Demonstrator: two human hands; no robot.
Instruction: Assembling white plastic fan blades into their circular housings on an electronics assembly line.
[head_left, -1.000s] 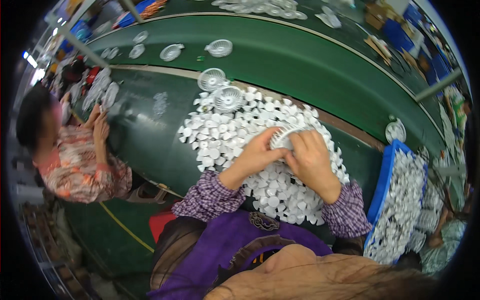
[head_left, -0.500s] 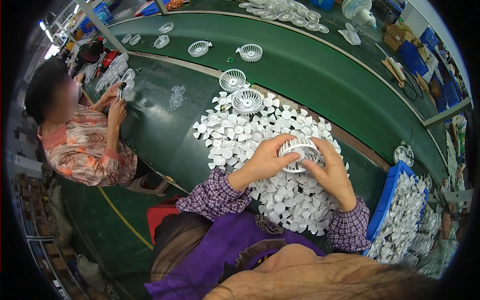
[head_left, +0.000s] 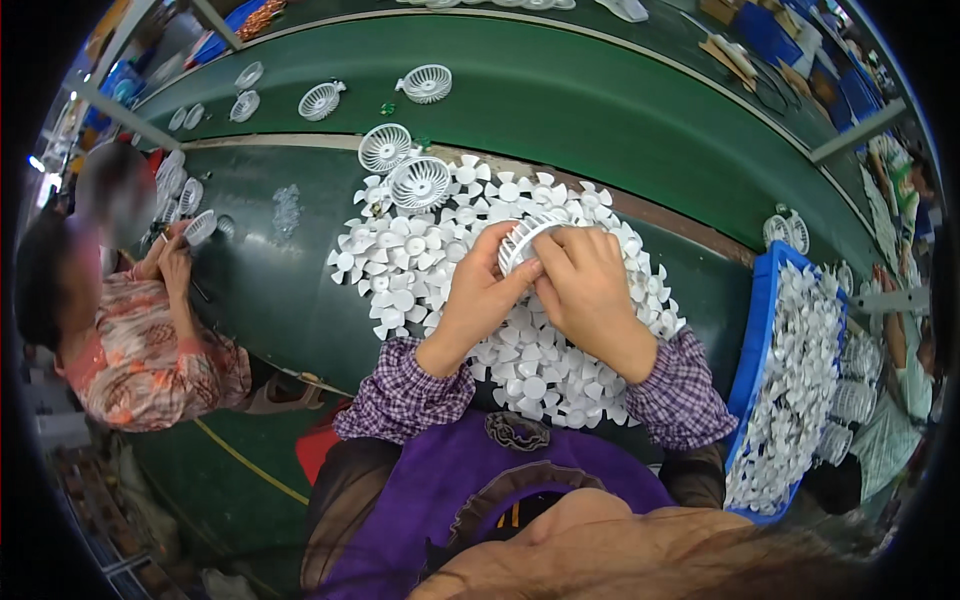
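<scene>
Above a heap of white plastic fan blades point(head_left: 400, 298), I hold a round, slatted white fan housing point(head_left: 522, 240), tilted on its side. My left hand point(head_left: 478, 298) grips its left rim, thumb toward the middle. My right hand point(head_left: 590, 285) is closed over its right side, fingers bent across the open face and hiding much of it. Whether a blade sits inside cannot be made out. Two more fan housings, one farther point(head_left: 385, 148) and one nearer point(head_left: 420, 184), lie at the heap's far left edge.
On my right stands a blue bin point(head_left: 748, 385) full of fan blades. Beyond the bench runs a green conveyor belt point(head_left: 600, 125) carrying several fan housings. At left, a co-worker point(head_left: 150, 340) handles a white fan cover. Small clear parts point(head_left: 286, 212) lie between us.
The fan housing has been turned from facing me onto its side, and my right hand has moved over its face. My view has shifted right. The co-worker's hands now hold up a fan cover.
</scene>
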